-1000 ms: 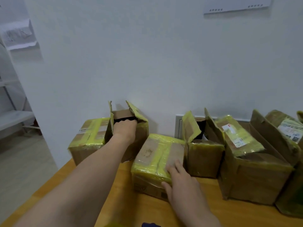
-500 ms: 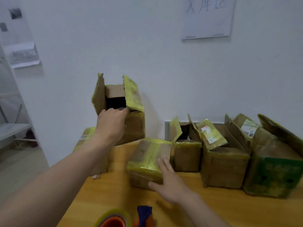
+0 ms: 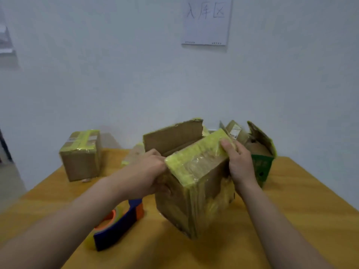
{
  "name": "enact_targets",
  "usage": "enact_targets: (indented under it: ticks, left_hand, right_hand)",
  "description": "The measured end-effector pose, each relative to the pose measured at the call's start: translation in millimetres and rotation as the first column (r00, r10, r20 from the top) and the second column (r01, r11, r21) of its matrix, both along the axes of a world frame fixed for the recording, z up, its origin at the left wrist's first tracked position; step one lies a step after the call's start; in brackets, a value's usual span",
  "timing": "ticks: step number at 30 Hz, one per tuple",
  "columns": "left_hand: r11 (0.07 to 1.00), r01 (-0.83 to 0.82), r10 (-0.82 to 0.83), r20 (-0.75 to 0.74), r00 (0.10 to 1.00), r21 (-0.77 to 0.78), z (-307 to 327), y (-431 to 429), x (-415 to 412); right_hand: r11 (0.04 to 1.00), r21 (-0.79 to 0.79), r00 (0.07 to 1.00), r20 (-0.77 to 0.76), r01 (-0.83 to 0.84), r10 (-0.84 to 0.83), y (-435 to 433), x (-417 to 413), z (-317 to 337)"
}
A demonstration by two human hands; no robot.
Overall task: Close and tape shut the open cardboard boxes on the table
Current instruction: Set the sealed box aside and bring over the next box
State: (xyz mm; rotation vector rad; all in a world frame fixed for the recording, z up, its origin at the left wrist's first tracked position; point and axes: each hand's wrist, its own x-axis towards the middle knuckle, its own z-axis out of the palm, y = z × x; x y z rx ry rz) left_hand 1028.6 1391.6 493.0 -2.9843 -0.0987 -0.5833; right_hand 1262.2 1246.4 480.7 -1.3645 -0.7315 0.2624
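An open cardboard box (image 3: 196, 193) wrapped in yellowish tape stands on the wooden table (image 3: 291, 220) right in front of me. Its near flap is folded down over the top and its far flap stands upright. My left hand (image 3: 147, 171) grips the box's left side at the flap's corner. My right hand (image 3: 236, 164) holds the right side, thumb pressing on the folded flap. A blue and orange tape dispenser (image 3: 118, 223) with a yellowish roll lies on the table under my left forearm.
A taped-shut box (image 3: 81, 155) stands at the table's far left. Open boxes, one with a green side (image 3: 262, 166), stand behind the held box at the right, partly hidden. A white wall with a paper sign (image 3: 206, 20) rises behind the table.
My left hand lifted the open box from the back left and brought it down in front of me. My right hand left the taped box and took the open box's right side.
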Motion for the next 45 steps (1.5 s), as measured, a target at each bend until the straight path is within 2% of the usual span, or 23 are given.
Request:
enact_targets:
  ticks: [3, 6, 7, 10, 13, 15, 17, 19, 22, 25, 27, 29, 31, 34, 36, 39, 42, 45]
  left_hand:
    - [0.996, -0.009, 0.003, -0.066, 0.998, -0.088, -19.9, -16.4, 16.1]
    - [0.955, -0.028, -0.03, -0.191, 0.981, -0.295, -22.5, -31.8, 26.1]
    - [0.948, -0.035, -0.04, -0.224, 0.974, -0.317, -21.5, -36.1, 28.2]
    - [0.964, -0.092, 0.009, -0.317, 0.948, -0.249, -16.8, -43.8, 30.3]
    - [0.924, -0.137, -0.014, -0.39, 0.921, -0.356, -15.1, -43.4, 32.7]
    - [0.897, -0.133, -0.012, -0.323, 0.946, -0.422, -22.8, -41.8, 34.5]
    - [0.799, -0.112, 0.034, -0.141, 0.989, -0.591, -33.2, -38.1, 32.0]
    - [0.722, -0.011, 0.057, 0.043, 0.997, -0.692, -44.1, -35.5, 29.1]
    - [0.761, 0.063, 0.116, 0.232, 0.966, -0.645, -57.8, -35.3, 26.6]
    - [0.81, 0.014, 0.319, 0.461, 0.828, -0.586, -63.9, -39.3, 25.4]
    - [0.793, -0.05, 0.431, 0.502, 0.75, -0.607, -65.3, -40.5, 24.5]
    - [0.73, -0.01, 0.446, 0.466, 0.764, -0.683, -65.8, -41.8, 22.9]
    - [0.654, 0.117, 0.412, 0.482, 0.773, -0.747, -69.4, -41.7, 20.7]
    - [0.635, 0.134, 0.439, 0.498, 0.748, -0.761, -73.9, -44.7, 16.8]
    - [0.638, 0.098, 0.442, 0.468, 0.766, -0.763, -77.5, -47.6, 17.1]
    - [0.641, 0.066, 0.426, 0.426, 0.798, -0.764, -81.9, -47.8, 18.0]
    - [0.548, 0.038, 0.42, 0.314, 0.851, -0.836, -81.4, -50.4, 17.6]
    - [0.512, -0.018, 0.411, 0.226, 0.883, -0.859, -78.9, -51.9, 14.2]
  right_hand:
    - [0.999, -0.042, 1.0, -0.01, 0.008, -0.008, -31.1, 4.2, -26.8]
    - [0.998, -0.069, 0.998, -0.055, 0.014, -0.017, -50.8, 2.9, -54.0]
    - [0.998, -0.066, 0.997, -0.067, 0.018, -0.023, -55.4, 3.2, -59.6]
    - [0.999, -0.043, 1.0, -0.019, 0.006, -0.007, -65.9, 5.4, -67.7]
    - [1.0, 0.0, 0.997, 0.075, -0.004, 0.004, -68.9, 4.3, -69.9]
    - [0.999, 0.032, 0.994, 0.111, -0.021, 0.017, -68.6, 2.1, -71.2]
    - [0.998, 0.05, 0.987, 0.16, -0.034, 0.025, -68.1, 3.2, -75.2]
    - [0.997, 0.052, 0.977, 0.206, -0.058, 0.047, -66.5, 5.0, -77.4]
    - [0.995, 0.036, 0.969, 0.231, -0.095, 0.084, -63.7, 8.4, -70.5]
    - [0.985, 0.021, 0.974, 0.15, -0.172, 0.167, -58.6, 11.8, -57.2]
    - [0.986, -0.019, 0.977, 0.136, -0.163, 0.164, -53.8, 11.4, -50.9]
    - [0.989, -0.084, 0.977, 0.17, -0.119, 0.132, -47.9, 8.7, -50.8]
    - [0.985, -0.173, 0.961, 0.268, -0.023, 0.069, -45.2, 4.1, -53.1]
    - [0.977, -0.212, 0.95, 0.311, 0.029, 0.039, -48.1, -3.8, -57.2]
    - [0.973, -0.215, 0.903, 0.43, 0.078, 0.022, -51.0, -5.9, -54.5]
    - [0.939, -0.302, 0.704, 0.703, 0.167, 0.101, -51.9, -9.5, -44.4]
    - [0.815, -0.535, 0.579, 0.745, 0.22, 0.333, -50.2, -18.8, -36.5]
    - [0.685, -0.674, 0.545, 0.697, 0.277, 0.466, -50.4, -23.2, -33.1]
